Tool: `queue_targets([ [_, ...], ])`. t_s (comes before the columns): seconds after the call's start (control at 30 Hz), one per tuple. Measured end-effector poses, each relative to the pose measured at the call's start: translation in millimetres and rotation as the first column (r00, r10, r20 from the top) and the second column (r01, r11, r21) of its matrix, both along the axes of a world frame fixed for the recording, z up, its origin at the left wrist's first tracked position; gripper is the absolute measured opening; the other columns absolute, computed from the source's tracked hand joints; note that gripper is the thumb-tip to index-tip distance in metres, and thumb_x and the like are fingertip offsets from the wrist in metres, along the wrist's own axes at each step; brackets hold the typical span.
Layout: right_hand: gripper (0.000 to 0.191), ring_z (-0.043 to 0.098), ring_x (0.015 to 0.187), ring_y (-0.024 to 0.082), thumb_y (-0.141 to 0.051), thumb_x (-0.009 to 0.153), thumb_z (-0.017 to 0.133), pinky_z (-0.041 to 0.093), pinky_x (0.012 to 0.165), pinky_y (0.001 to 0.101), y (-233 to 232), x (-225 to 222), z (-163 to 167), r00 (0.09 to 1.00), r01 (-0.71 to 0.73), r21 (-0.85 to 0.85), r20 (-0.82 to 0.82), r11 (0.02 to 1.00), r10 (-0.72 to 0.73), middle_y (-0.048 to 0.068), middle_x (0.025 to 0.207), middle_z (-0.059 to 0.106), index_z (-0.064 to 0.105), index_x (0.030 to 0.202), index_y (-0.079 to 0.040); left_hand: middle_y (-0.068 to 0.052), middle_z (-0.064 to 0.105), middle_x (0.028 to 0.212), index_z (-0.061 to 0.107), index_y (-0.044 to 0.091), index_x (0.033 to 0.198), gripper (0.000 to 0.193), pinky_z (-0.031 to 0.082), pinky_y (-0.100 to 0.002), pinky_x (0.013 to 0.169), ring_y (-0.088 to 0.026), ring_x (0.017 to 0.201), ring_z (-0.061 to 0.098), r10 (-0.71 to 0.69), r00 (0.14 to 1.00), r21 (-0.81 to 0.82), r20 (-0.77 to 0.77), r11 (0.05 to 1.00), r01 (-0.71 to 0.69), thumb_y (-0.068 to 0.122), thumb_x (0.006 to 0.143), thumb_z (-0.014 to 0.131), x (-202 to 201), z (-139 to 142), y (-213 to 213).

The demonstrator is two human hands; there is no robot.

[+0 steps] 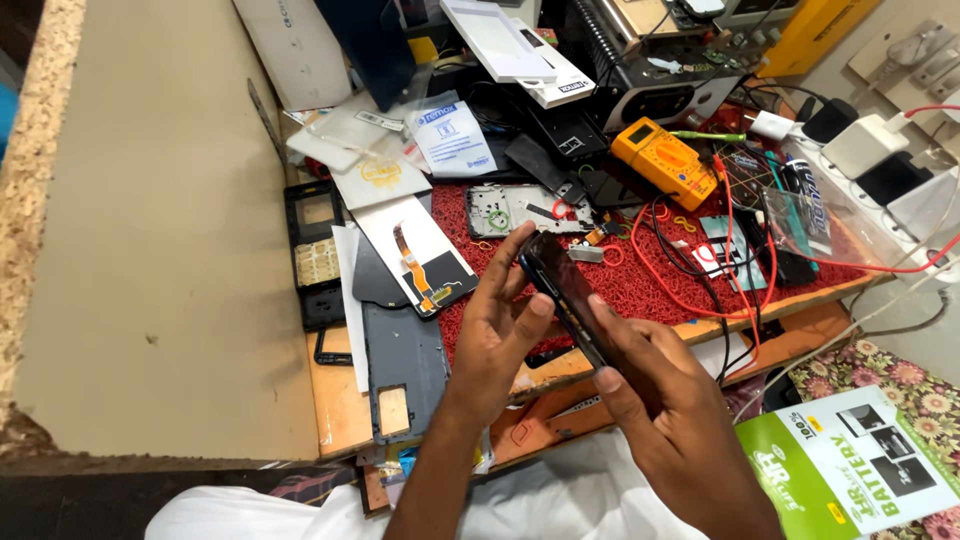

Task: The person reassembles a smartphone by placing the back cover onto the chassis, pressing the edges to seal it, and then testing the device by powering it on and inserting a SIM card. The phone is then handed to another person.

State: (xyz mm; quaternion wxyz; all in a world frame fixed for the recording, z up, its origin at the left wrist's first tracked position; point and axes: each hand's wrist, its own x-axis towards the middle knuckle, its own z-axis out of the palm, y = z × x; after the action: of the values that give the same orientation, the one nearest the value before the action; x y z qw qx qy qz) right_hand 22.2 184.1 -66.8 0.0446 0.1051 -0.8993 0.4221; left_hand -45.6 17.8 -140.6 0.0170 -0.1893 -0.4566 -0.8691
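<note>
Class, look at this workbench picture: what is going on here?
A person holds a dark phone edge-up in both hands above a cluttered bench. The left hand grips its upper end; the right hand cradles the lower end, thumb on its edge. On the red mat lie a phone frame, an orange multimeter and red wires.

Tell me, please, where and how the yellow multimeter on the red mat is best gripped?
Probably across its long side edges, from above: the multimeter lies flat, face up, and its body is narrow. The red leads trail toward the near side, so approach from the top.
</note>
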Motion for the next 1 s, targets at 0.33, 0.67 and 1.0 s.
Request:
queue_targets([
  [0.33,0.054,0.060,0.098,0.018,-0.025,0.096,0.061,0.048,0.084,0.0287,1.6,-6.6,-1.6,0.998,0.057,0.008,-0.028,0.998,-0.056,0.009,0.114,0.060,0.055,0.149,-0.016,-0.012,0.061,0.129,0.028,0.008,0.163,0.076,0.062,-0.040,0.098,-0.019,0.117,0.064,0.057,0.988,0.056,0.146,0.996,-0.065,0.036,0.102,0.063,-0.5,3.8,8.8],
  [0.67,0.051,0.056,0.101,0.016,-0.023,0.100,0.057,0.044,0.090,0.0270,13.7,-20.5,1.0,0.998,0.007,-0.129,0.056,0.992,0.001,0.008,0.112,0.060,0.056,0.151,-0.013,-0.014,0.059,0.136,0.026,0.009,0.163,0.077,0.061,-0.039,0.099,-0.021,0.119,0.064,0.016,0.992,0.146,0.128,0.989,-0.035,0.036,0.102,0.063,3.7,6.0,15.2],
  [1.0,0.054,0.061,0.106,0.017,-0.027,0.093,0.069,0.048,0.092,0.0289,16.3,-20.7,0.9,0.986,-0.023,0.040,-0.161,0.999,0.030,0.008,0.121,0.060,0.060,0.144,-0.013,-0.015,0.052,0.148,0.025,0.006,0.163,0.078,0.058,-0.040,0.106,-0.023,0.130,0.059,0.030,0.997,0.216,0.069,0.975,-0.044,0.031,0.102,0.066,5.4,4.3,20.1],
])
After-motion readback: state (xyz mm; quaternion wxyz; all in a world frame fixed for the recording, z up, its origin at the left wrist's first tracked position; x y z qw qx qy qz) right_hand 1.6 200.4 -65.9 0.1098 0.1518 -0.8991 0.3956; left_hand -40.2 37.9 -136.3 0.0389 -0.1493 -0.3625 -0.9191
